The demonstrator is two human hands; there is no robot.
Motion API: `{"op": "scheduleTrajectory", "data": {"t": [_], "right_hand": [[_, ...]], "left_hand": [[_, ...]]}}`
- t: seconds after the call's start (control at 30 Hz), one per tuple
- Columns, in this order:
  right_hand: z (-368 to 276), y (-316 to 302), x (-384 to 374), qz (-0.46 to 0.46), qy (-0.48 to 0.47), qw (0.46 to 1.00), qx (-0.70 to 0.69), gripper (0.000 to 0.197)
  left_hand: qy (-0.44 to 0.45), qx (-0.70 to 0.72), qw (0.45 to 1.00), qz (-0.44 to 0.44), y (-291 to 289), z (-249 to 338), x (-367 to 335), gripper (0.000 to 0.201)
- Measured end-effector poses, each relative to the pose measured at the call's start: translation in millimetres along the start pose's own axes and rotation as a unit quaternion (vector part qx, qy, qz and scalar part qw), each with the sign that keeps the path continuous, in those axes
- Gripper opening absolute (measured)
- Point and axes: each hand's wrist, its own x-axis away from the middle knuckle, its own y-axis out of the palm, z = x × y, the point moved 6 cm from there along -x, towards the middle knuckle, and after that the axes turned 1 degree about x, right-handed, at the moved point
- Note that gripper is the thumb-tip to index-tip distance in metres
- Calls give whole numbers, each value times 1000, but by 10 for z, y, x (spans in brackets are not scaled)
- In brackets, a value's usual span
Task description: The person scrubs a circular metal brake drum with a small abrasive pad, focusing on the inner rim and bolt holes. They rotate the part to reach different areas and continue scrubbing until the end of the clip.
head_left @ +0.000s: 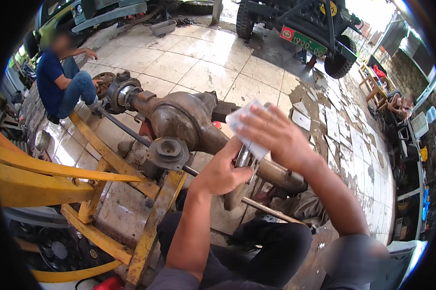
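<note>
My left hand (221,169) is closed around a shiny metal part (243,157) with a rounded lower end, held in front of the axle. Over its upper end my right hand (278,133) presses a thin white sheet (241,117), fingers laid across it and slightly blurred. Whether the sheet is paper or cloth I cannot tell. Behind both hands lies a large brown axle housing (177,116) with a round bulge in its middle. A long thin rod (271,210) runs below my hands. Nearby, a dark flanged part (168,151) with a round hollow sits by the yellow frame.
A yellow metal frame (155,227) stands close on my left. At the axle's far left end, a person (63,79) in a blue shirt squats. A vehicle (300,29) stands at the back. Broken tiles (334,128) lie on the right; another person (400,104) sits beyond.
</note>
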Motion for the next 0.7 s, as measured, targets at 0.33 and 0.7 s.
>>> {"op": "scheduleTrajectory", "data": {"t": [0.33,0.7], "right_hand": [[435,13,-32,-18,99,994,31,67],[23,63,66,30,32,999,-18,64]], "left_hand": [[11,-21,1000,1,8,26,-18,76],[2,-19,1000,18,-62,-29,-39,76]]}}
